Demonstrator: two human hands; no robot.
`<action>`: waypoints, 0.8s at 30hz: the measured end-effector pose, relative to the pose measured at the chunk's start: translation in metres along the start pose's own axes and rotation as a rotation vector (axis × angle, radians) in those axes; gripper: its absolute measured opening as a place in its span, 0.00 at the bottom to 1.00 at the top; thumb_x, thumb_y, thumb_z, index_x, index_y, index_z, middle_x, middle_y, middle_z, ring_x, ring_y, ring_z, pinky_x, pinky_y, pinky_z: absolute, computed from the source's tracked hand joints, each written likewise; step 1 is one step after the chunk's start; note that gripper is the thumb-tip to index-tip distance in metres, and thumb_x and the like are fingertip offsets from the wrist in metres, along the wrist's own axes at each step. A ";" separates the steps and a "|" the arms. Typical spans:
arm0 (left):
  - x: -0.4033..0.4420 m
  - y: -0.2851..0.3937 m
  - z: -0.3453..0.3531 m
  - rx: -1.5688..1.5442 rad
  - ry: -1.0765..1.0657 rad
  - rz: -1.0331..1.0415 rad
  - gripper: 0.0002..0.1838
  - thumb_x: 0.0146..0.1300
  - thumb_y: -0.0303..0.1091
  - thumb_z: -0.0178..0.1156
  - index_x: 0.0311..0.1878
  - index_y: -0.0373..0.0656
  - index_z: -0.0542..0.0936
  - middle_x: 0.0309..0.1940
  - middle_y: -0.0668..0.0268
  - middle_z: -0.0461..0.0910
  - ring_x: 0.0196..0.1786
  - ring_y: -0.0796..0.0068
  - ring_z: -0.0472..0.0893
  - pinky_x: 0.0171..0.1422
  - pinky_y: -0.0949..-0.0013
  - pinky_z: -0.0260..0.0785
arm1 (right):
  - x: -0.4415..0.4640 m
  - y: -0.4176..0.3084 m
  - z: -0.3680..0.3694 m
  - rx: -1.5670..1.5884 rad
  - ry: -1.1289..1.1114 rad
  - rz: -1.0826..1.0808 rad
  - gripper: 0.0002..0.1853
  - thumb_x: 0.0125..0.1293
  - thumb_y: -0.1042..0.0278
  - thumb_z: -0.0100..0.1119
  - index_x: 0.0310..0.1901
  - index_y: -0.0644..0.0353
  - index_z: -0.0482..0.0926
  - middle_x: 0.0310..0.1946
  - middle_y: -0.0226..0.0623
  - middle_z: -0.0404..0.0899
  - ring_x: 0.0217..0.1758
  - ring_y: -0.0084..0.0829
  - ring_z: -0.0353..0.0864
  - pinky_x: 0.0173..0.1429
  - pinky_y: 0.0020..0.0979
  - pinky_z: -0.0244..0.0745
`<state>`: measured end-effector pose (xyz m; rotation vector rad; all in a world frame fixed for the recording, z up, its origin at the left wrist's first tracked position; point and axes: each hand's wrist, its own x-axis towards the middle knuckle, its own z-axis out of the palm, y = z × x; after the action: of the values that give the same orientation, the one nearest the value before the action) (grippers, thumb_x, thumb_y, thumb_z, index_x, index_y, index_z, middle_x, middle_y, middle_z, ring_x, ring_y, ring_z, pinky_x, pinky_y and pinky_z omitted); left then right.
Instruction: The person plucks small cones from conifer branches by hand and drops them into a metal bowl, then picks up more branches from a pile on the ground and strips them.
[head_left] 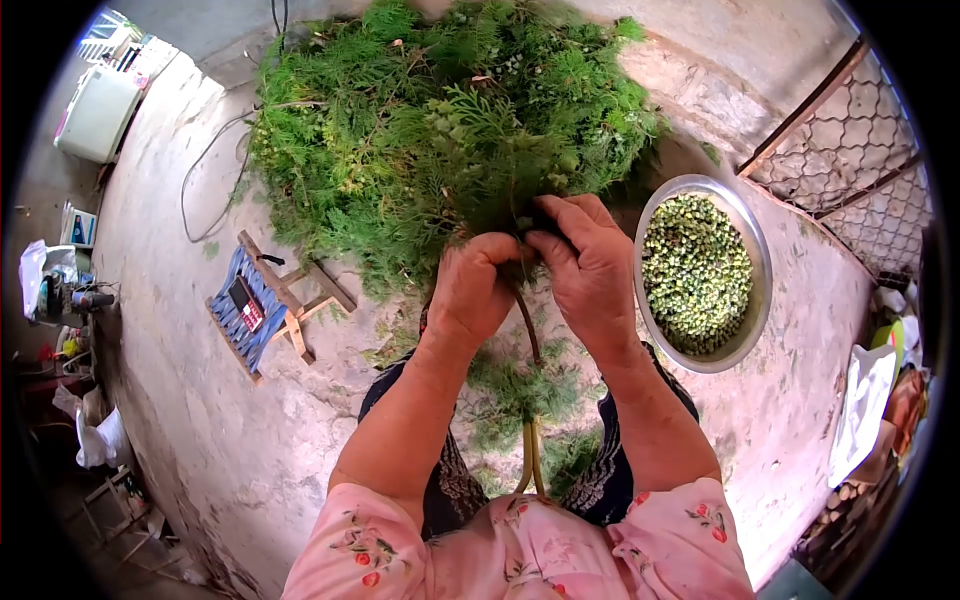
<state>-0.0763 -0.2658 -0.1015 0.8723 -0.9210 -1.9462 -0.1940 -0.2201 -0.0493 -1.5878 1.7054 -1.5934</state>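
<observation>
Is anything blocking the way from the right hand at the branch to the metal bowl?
Nothing visible stands between the right hand and the metal bowl; only its near rim likely needs clearing.

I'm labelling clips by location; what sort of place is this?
Probably a household yard or storage area: bare, rough concrete floor, a wire-mesh panel at the right, and a small folding stool beside a big heap of cut greenery.

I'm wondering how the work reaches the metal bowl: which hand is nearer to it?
The right hand. It is close beside the bowl's left edge; the left hand is farther left.
</observation>
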 end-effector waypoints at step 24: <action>-0.007 0.015 0.019 -0.263 0.097 -0.210 0.07 0.53 0.24 0.54 0.36 0.36 0.77 0.32 0.64 0.78 0.36 0.72 0.76 0.44 0.70 0.67 | -0.007 0.000 0.004 0.042 0.064 0.184 0.07 0.55 0.79 0.53 0.37 0.66 0.74 0.29 0.41 0.75 0.32 0.35 0.76 0.37 0.29 0.70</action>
<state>-0.0836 -0.2599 -0.0780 0.9281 -0.5178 -2.1238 -0.1888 -0.2161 -0.0538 -1.3313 1.7817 -1.5928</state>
